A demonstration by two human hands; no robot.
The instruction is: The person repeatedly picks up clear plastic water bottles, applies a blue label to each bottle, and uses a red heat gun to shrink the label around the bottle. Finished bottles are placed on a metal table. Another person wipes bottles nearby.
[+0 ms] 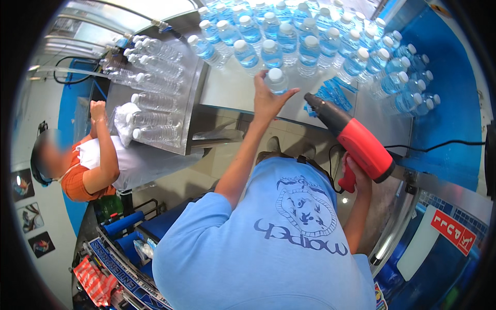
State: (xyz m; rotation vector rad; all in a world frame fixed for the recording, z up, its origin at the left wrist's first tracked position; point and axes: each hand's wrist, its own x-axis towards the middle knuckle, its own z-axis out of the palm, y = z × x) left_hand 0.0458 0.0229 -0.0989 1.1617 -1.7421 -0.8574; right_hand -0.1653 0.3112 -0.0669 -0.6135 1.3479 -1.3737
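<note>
My left hand (268, 97) is curled around a clear plastic bottle (276, 82) with a white cap, fingers on one side and thumb along the near side. The bottle stands at the front of a metal tabletop (228, 91). In my right hand (357, 170) is a red and black heat gun (358, 141), gripped by its handle. Its nozzle points toward the bottle, a short way off. Beneath and behind the nozzle lies a pile of blue printed plastic sleeves (335, 95). Rows of capped bottles with blue labels (286, 44) stand just beyond my left hand.
Unlabelled capped bottles (155, 101) lie in a row on a steel table (193, 93) to the left. A co-worker in an apron (99, 155) stands beside it, hands raised. A black cord (438, 146) runs along the right. A blue wall (445, 69) bounds the tabletop there.
</note>
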